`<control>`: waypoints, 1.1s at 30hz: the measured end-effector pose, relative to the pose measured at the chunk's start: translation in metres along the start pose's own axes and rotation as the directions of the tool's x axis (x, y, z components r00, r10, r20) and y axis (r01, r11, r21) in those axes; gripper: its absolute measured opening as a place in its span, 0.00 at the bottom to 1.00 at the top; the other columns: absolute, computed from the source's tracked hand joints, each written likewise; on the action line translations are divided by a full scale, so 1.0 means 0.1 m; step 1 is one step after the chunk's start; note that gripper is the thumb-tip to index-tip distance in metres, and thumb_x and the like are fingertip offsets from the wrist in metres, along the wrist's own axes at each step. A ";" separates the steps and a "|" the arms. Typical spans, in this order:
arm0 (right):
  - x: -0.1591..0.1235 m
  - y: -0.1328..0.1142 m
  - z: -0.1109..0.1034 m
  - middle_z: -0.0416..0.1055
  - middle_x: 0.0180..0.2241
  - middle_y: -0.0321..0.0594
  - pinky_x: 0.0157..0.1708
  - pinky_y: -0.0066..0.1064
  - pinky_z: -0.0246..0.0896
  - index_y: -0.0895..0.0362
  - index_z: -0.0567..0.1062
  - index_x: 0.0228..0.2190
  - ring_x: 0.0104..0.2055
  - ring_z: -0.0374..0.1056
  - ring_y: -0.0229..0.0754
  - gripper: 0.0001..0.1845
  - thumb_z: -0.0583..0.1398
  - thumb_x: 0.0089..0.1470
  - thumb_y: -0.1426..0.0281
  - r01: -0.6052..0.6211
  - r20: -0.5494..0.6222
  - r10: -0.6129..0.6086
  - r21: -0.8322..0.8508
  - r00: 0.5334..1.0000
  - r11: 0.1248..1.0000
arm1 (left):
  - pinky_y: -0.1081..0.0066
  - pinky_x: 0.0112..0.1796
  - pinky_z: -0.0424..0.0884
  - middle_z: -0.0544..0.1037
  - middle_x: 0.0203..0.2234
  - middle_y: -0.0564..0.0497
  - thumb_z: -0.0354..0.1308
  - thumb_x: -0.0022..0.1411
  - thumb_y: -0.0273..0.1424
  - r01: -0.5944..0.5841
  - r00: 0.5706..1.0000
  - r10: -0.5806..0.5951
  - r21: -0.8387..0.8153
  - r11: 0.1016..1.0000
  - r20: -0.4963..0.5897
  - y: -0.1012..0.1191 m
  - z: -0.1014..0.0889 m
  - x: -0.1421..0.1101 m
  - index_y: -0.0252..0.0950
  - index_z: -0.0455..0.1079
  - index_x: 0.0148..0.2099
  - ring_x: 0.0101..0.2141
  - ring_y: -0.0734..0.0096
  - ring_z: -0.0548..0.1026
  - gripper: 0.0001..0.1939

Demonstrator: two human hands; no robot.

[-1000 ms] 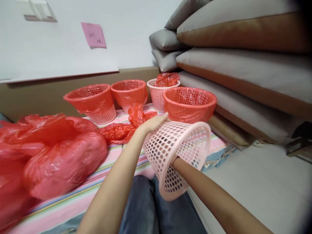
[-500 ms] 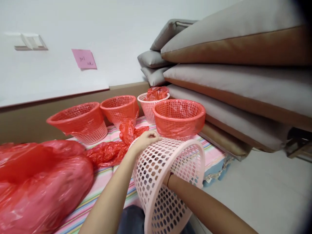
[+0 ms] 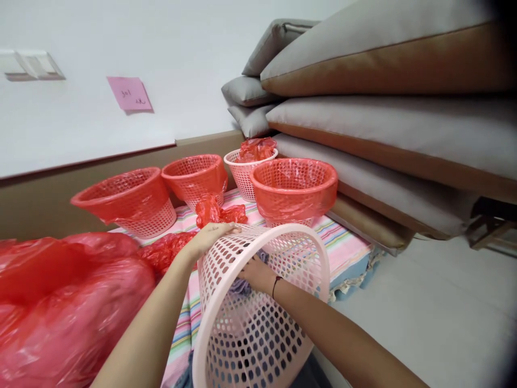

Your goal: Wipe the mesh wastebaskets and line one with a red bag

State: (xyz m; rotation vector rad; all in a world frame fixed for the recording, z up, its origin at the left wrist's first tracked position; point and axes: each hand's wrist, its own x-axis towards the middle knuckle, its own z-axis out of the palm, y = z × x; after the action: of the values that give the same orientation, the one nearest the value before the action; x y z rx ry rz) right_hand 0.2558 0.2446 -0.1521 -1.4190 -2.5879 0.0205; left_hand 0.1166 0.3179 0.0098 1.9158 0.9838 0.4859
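Observation:
A pale pink plastic mesh basket [image 3: 220, 302] lies tipped on its side in front of me, its mouth facing me and to the right. My left hand [image 3: 214, 237] grips the outside of its wall at the upper left, fingers bent over the mesh. My right hand [image 3: 258, 274], a dark band at its wrist, reaches inside the basket. Its fingers are closed on a crumpled purple-grey cloth [image 3: 241, 287] against the inner wall. Part of the cloth is hidden behind the hand and the rim.
Red plastic film covers three pink baskets [image 3: 139, 215] [image 3: 196, 178] [image 3: 294, 188] behind. Another pink basket [image 3: 244, 175] holds crumpled red film. A large red bag [image 3: 72, 302] lies left on the striped cloth [image 3: 343, 242]. Grey cushions [image 3: 383, 124] are stacked at the right.
The basket has shifted left and turned its mouth more toward me. My right hand, hidden by the basket wall before, now shows inside it with the purple-grey cloth.

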 end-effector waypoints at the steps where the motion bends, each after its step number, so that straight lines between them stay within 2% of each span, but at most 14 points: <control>1: -0.02 -0.01 0.00 0.65 0.61 0.45 0.64 0.63 0.39 0.52 0.75 0.52 0.66 0.53 0.58 0.20 0.57 0.59 0.76 -0.015 0.018 0.014 0.008 1.000 1.000 | 0.60 0.48 0.72 0.84 0.37 0.46 0.58 0.58 0.48 0.023 1.000 -0.023 -0.001 1.000 0.000 -0.02 -0.01 0.01 0.38 0.82 0.36 0.42 0.55 0.79 0.19; 4: -0.05 -0.06 0.00 0.68 0.59 0.48 0.64 0.65 0.38 0.54 0.75 0.53 0.65 0.53 0.61 0.24 0.61 0.53 0.74 -0.060 0.065 0.057 0.034 0.996 0.998 | 0.61 0.44 0.72 0.83 0.31 0.47 0.61 0.55 0.50 0.039 0.999 -0.039 -0.009 0.999 0.008 -0.08 0.00 0.05 0.37 0.79 0.31 0.38 0.56 0.79 0.20; 7: -0.04 -0.14 -0.02 0.69 0.58 0.48 0.64 0.65 0.36 0.53 0.75 0.53 0.66 0.51 0.61 0.25 0.61 0.52 0.74 -0.103 0.092 0.097 0.065 0.991 0.993 | 0.62 0.45 0.72 0.82 0.29 0.50 0.65 0.51 0.45 -0.017 0.999 0.018 -0.029 0.999 0.032 -0.10 0.04 0.10 0.37 0.76 0.28 0.38 0.59 0.78 0.16; 9: -0.07 -0.19 -0.04 0.69 0.57 0.48 0.64 0.64 0.35 0.53 0.75 0.53 0.67 0.50 0.61 0.25 0.60 0.52 0.74 -0.126 0.105 0.117 0.085 0.988 0.988 | 0.63 0.48 0.70 0.82 0.35 0.50 0.66 0.51 0.42 -0.062 0.997 0.065 -0.044 0.997 0.052 -0.12 0.06 0.11 0.37 0.77 0.33 0.41 0.61 0.78 0.13; 11: -0.16 -0.24 -0.08 0.71 0.56 0.47 0.64 0.64 0.34 0.52 0.75 0.53 0.66 0.51 0.61 0.25 0.59 0.52 0.74 -0.131 0.122 0.118 0.105 0.985 0.986 | 0.62 0.51 0.69 0.82 0.42 0.50 0.66 0.52 0.39 -0.092 0.993 0.095 -0.050 0.995 0.072 -0.15 0.05 0.11 0.39 0.78 0.42 0.45 0.61 0.77 0.15; 13: -0.30 -0.28 -0.13 0.73 0.54 0.45 0.65 0.65 0.32 0.51 0.75 0.53 0.66 0.52 0.61 0.26 0.58 0.52 0.75 -0.125 0.140 0.107 0.124 0.984 0.984 | 0.60 0.54 0.67 0.81 0.46 0.49 0.65 0.53 0.37 -0.108 0.990 0.112 -0.046 0.993 0.090 -0.21 0.01 0.10 0.40 0.78 0.46 0.48 0.60 0.77 0.17; 19: -0.84 -0.43 -0.38 0.69 0.58 0.47 0.64 0.69 0.27 0.54 0.71 0.58 0.67 0.48 0.67 0.31 0.56 0.51 0.75 -0.102 0.209 0.069 0.154 0.976 0.983 | 0.59 0.55 0.67 0.82 0.46 0.48 0.63 0.56 0.38 -0.147 0.983 0.147 -0.012 0.989 0.108 -0.38 -0.08 0.00 0.39 0.81 0.42 0.50 0.58 0.77 0.13; 23: -1.20 -0.58 -0.58 0.66 0.61 0.47 0.64 0.71 0.22 0.54 0.71 0.58 0.68 0.45 0.70 0.33 0.57 0.48 0.75 -0.160 0.270 0.107 0.183 0.957 0.970 | 0.60 0.55 0.67 0.82 0.46 0.49 0.61 0.58 0.39 -0.158 0.982 0.156 0.010 0.987 0.104 -0.39 -0.09 -0.08 0.39 0.81 0.43 0.50 0.59 0.77 0.14; 25: -1.40 -0.64 -0.61 0.65 0.62 0.46 0.64 0.71 0.21 0.52 0.70 0.59 0.69 0.43 0.69 0.35 0.57 0.47 0.75 -0.201 0.286 0.138 0.208 0.948 0.957 | 0.61 0.55 0.67 0.82 0.47 0.50 0.61 0.58 0.39 -0.159 0.982 0.156 0.019 0.987 0.103 -0.37 -0.08 -0.11 0.39 0.81 0.44 0.50 0.59 0.77 0.14; 27: -1.63 -0.66 -0.56 0.64 0.63 0.44 0.63 0.74 0.25 0.49 0.69 0.59 0.69 0.43 0.70 0.38 0.58 0.45 0.75 -0.203 0.316 0.128 0.217 0.940 0.955 | 0.61 0.55 0.67 0.82 0.47 0.50 0.60 0.59 0.38 -0.163 0.982 0.159 0.027 0.986 0.103 -0.35 -0.07 -0.14 0.40 0.81 0.44 0.50 0.59 0.77 0.14; 29: -1.86 -0.63 -0.42 0.64 0.62 0.44 0.61 0.76 0.33 0.46 0.69 0.60 0.68 0.47 0.73 0.38 0.61 0.45 0.73 -0.135 0.323 0.064 0.203 0.944 0.970 | 0.62 0.55 0.67 0.82 0.47 0.50 0.60 0.58 0.37 -0.170 0.981 0.166 0.035 0.985 0.101 -0.33 -0.06 -0.15 0.40 0.81 0.44 0.50 0.60 0.77 0.13; 33: -2.21 -0.53 -0.19 0.73 0.55 0.35 0.61 0.64 0.52 0.37 0.72 0.56 0.61 0.64 0.63 0.26 0.61 0.56 0.68 0.039 0.156 -0.052 0.083 0.986 0.996 | 0.64 0.51 0.69 0.82 0.45 0.48 0.59 0.58 0.37 -0.188 0.978 0.183 0.055 0.981 0.098 -0.33 -0.05 -0.14 0.38 0.80 0.41 0.48 0.61 0.77 0.13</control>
State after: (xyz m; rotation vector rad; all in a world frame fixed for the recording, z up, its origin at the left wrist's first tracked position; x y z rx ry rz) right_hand 0.3306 0.0291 -0.1631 -1.3824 -2.7118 0.2364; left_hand 0.0908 0.3187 -0.0153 2.0796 0.7726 0.4725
